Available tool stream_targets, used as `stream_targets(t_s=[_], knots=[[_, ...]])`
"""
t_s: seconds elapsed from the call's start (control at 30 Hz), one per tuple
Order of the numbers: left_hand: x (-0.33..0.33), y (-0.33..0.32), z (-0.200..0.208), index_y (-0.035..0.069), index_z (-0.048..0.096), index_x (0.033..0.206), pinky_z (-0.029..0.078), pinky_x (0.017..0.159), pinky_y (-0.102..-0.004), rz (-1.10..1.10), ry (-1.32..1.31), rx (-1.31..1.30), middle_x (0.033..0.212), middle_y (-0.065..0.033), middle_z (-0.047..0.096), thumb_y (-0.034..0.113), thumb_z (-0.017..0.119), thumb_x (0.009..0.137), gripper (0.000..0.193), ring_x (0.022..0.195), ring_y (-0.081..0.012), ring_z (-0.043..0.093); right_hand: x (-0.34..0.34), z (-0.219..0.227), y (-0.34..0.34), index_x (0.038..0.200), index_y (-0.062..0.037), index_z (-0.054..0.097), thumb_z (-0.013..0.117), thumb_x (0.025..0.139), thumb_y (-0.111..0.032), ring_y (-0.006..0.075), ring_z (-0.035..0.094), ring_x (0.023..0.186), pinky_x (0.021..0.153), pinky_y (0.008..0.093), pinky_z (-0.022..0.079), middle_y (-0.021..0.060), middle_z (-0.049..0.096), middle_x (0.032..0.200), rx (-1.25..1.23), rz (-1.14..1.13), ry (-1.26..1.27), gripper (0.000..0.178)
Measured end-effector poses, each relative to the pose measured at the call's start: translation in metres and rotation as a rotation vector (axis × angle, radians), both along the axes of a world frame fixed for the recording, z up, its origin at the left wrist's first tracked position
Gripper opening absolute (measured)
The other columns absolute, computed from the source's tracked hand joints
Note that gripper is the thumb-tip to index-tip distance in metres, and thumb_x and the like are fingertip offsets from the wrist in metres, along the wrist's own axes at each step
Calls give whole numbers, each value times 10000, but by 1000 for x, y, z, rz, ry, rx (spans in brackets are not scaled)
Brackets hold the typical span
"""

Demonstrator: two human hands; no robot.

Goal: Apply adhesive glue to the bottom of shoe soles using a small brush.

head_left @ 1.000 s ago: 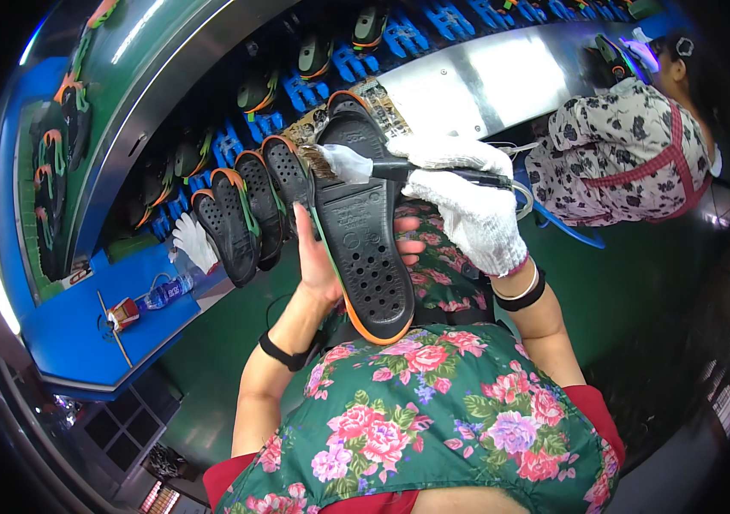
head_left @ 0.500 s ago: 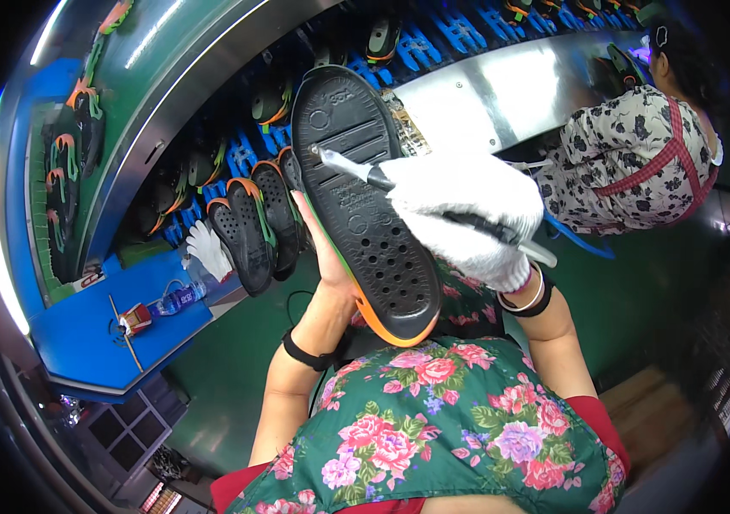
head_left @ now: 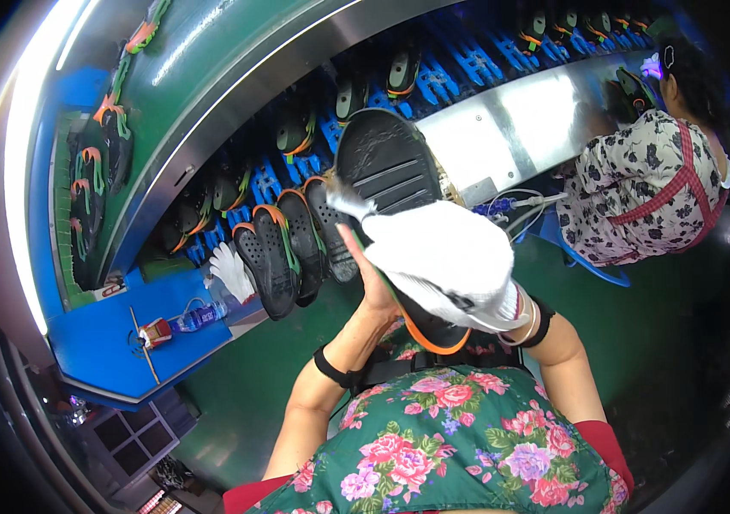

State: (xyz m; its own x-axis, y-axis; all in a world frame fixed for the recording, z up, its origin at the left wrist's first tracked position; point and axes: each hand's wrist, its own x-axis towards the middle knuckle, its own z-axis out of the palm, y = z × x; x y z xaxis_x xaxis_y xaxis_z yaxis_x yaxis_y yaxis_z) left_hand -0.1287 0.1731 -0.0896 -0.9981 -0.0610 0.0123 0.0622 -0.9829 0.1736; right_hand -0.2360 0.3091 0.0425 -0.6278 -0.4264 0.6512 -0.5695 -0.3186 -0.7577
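My bare left hand (head_left: 377,287) grips a black clog (head_left: 382,154) along its left edge. The clog's ridged sole faces up, with orange trim at its near end. My right hand (head_left: 442,253), in a white knit glove, lies over the middle of the sole, hiding much of it. Its fingers are closed on a slim tool (head_left: 349,202), whose pale tip is smeared by motion near the sole's left edge. The handle is mostly hidden by the glove.
Several black clogs (head_left: 275,265) stand left of my left hand. Behind them runs a line of blue holders (head_left: 438,84) beside a metal panel (head_left: 476,141). A blue table (head_left: 99,343) holds a bottle (head_left: 198,317) and a glove (head_left: 230,272). A co-worker (head_left: 647,188) sits at right.
The clog and both hands sit lower and further right in the picture, as does the whole scene. My gloved hand now covers more of the sole, and the tool tip is blurred.
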Motion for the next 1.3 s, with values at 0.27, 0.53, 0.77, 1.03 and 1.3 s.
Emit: stream_targets(t_s=[0.27, 0.53, 0.77, 1.03, 1.3], knots=[[-15, 8, 52, 121, 362, 1595, 327, 1217, -462, 13, -473, -639, 1553, -96, 483, 905, 163, 915, 1056, 1402, -267, 477, -14, 11, 14, 1258, -8, 717, 686, 928, -82, 309, 682, 1178, 965, 390, 546, 169, 732, 1241, 406, -72, 221, 340], [-11, 0, 14, 140, 380, 1592, 333, 1225, -470, 189, -494, -451, 1565, -97, 480, 882, 241, 929, 1005, 1419, -287, 471, -20, -7, 10, 1135, -40, 775, 768, 832, -40, 274, 727, 1065, 898, 372, 569, 119, 760, 1188, 90, -115, 19, 303], [-10, -4, 19, 89, 381, 1580, 370, 1201, -481, 81, -387, -458, 1543, -143, 497, 821, 275, 975, 955, 1393, -311, 500, -18, -12, 4, 1178, -69, 769, 725, 901, -105, 297, 705, 1094, 940, 404, 557, 133, 739, 1233, 82, 140, 70, 283], [-20, 1, 11, 86, 380, 1577, 387, 1187, -479, -4, -358, -442, 1536, -147, 497, 847, 276, 954, 989, 1385, -308, 504, -6, -6, -2, 1135, -56, 777, 738, 850, -36, 270, 735, 998, 838, 372, 601, 112, 763, 1154, 151, 9, 145, 289], [-26, -5, 1, 84, 379, 1574, 403, 1172, -476, -59, -324, -363, 1530, -152, 498, 872, 276, 932, 1023, 1376, -304, 508, -13, -18, 2, 1175, -44, 745, 752, 808, -51, 279, 721, 1054, 865, 399, 595, 138, 745, 1183, 167, -51, 218, 367]])
